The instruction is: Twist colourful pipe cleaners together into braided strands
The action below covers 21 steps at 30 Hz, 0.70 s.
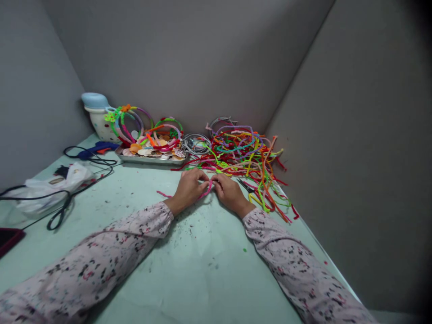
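A pink pipe cleaner (206, 191) runs between my two hands, just above the pale green table. My left hand (191, 186) pinches it, and its loose end sticks out to the left past the wrist. The fingertips of my right hand (230, 191) close on the same pipe cleaner near its upper end. My hands almost touch each other there. Beside the right hand lie scissors (248, 186) with dark blades, partly among the strands. Behind both hands spreads a tangled heap of coloured pipe cleaners (243, 148).
A metal tray (151, 159) holds disc-like pieces and pipe-cleaner-wrapped hoops. Coiled grey wire (196, 143) sits beside it. At left are a white cup with a blue lid (96, 101), a blue glue gun (97, 148), black cable (69, 195) and a plastic bag (43, 191). Walls enclose the table.
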Each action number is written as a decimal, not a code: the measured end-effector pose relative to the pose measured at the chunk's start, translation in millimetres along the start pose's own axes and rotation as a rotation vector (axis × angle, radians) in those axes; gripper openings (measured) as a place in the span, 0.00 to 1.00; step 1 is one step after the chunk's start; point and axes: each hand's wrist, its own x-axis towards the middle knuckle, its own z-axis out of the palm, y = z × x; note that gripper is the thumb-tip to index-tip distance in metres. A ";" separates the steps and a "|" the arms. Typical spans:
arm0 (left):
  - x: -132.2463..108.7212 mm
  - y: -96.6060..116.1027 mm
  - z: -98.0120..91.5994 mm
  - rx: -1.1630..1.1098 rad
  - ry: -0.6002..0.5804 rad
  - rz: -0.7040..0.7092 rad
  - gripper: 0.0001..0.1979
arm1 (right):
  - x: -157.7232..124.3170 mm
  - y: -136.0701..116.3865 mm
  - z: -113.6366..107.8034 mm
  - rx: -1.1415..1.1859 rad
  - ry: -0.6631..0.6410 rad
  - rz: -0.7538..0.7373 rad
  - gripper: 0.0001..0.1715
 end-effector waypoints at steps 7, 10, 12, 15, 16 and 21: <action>-0.3 0.7 -0.5 0.020 -0.007 0.016 0.04 | -0.2 0.4 0.7 -0.002 -0.012 -0.003 0.09; 0.2 2.5 -1.2 0.016 -0.006 0.001 0.04 | -0.1 0.6 0.3 -0.012 -0.018 -0.015 0.09; 0.8 2.8 -1.0 0.003 -0.010 -0.011 0.04 | -0.1 0.1 -0.2 -0.022 -0.020 -0.015 0.09; 1.5 1.2 0.7 -0.023 -0.020 -0.030 0.04 | 0.0 -1.6 -1.4 -0.029 -0.024 -0.012 0.09; 1.6 0.3 1.5 -0.032 -0.024 -0.034 0.04 | 0.0 -2.3 -1.7 -0.030 -0.026 -0.011 0.09; 2.2 -2.7 4.0 -0.079 -0.017 -0.056 0.05 | 0.4 -4.2 -2.7 -0.035 -0.027 -0.013 0.09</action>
